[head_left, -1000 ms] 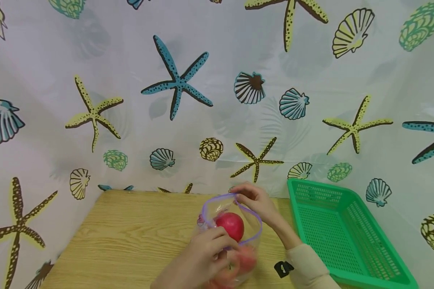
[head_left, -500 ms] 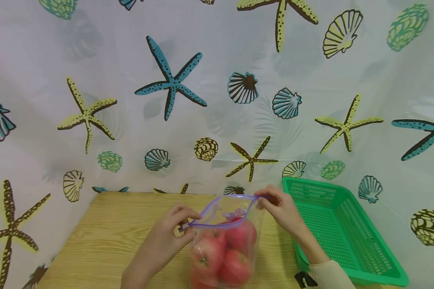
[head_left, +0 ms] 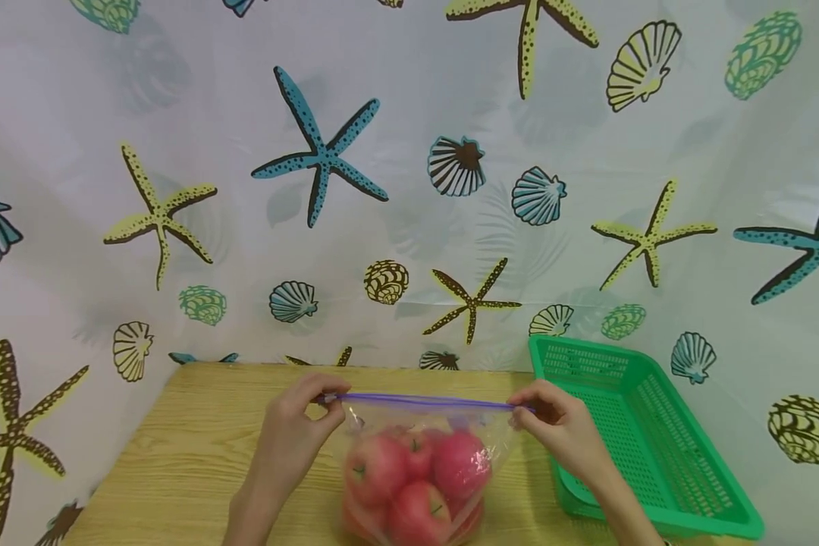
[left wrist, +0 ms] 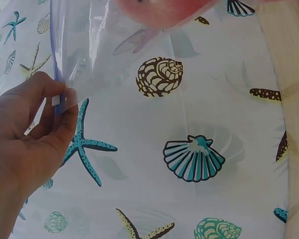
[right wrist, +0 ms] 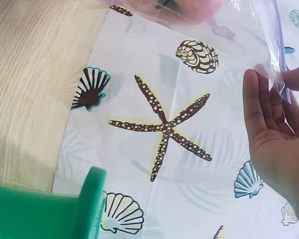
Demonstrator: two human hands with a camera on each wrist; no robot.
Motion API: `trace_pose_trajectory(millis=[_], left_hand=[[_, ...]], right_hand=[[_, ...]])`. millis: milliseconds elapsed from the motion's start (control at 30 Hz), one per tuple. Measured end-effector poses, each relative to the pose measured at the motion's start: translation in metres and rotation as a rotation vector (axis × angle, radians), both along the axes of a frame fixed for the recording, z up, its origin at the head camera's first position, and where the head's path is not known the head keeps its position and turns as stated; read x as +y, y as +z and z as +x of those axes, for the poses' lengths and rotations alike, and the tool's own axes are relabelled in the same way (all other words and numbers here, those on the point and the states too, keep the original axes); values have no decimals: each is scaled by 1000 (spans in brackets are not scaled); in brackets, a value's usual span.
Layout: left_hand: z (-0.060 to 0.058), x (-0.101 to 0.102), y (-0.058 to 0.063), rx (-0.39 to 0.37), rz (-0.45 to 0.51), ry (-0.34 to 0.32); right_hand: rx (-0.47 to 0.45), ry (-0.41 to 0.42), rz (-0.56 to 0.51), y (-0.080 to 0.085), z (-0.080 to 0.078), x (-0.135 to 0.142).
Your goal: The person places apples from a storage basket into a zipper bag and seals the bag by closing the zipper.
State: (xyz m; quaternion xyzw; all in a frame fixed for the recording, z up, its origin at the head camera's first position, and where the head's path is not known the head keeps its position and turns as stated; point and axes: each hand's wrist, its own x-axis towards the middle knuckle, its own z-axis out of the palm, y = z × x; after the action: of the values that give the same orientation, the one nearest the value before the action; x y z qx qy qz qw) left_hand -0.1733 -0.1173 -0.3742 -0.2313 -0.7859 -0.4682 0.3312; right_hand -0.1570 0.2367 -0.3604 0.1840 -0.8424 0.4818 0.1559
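Note:
A clear zip bag (head_left: 501, 440) with a purple zip strip (head_left: 416, 399) along its top holds several red apples (head_left: 419, 512). The strip is stretched nearly straight between both hands, and its two edges lie close together. My left hand (head_left: 292, 425) pinches the left corner of the strip between thumb and finger; in the left wrist view a small white slider (left wrist: 56, 101) shows at those fingertips. My right hand (head_left: 563, 428) pinches the right corner. In the right wrist view the bag's corner (right wrist: 278, 82) sits between thumb and fingers.
A green plastic basket (head_left: 717, 497) stands to the right on the wooden table (head_left: 198, 447), close to my right forearm. Behind the table hangs a white sheet (head_left: 382, 227) printed with starfish and shells.
The bag's mouth was a wide loop, then narrowed, and is now drawn straight. My left hand shifted from the bag's front to its left corner; my right hand moved right.

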Motion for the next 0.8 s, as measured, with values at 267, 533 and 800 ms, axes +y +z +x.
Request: trace_pose_trajectory(millis=[267, 533, 800], left_hand=[[-13, -12, -6, 156, 69, 48], [-12, -14, -5, 68, 87, 25], [-11, -28, -6, -215, 86, -11]], right_hand=[[192, 28, 114, 5, 13, -15], [203, -11, 94, 6, 13, -20], [222, -34, 88, 3, 12, -22]])
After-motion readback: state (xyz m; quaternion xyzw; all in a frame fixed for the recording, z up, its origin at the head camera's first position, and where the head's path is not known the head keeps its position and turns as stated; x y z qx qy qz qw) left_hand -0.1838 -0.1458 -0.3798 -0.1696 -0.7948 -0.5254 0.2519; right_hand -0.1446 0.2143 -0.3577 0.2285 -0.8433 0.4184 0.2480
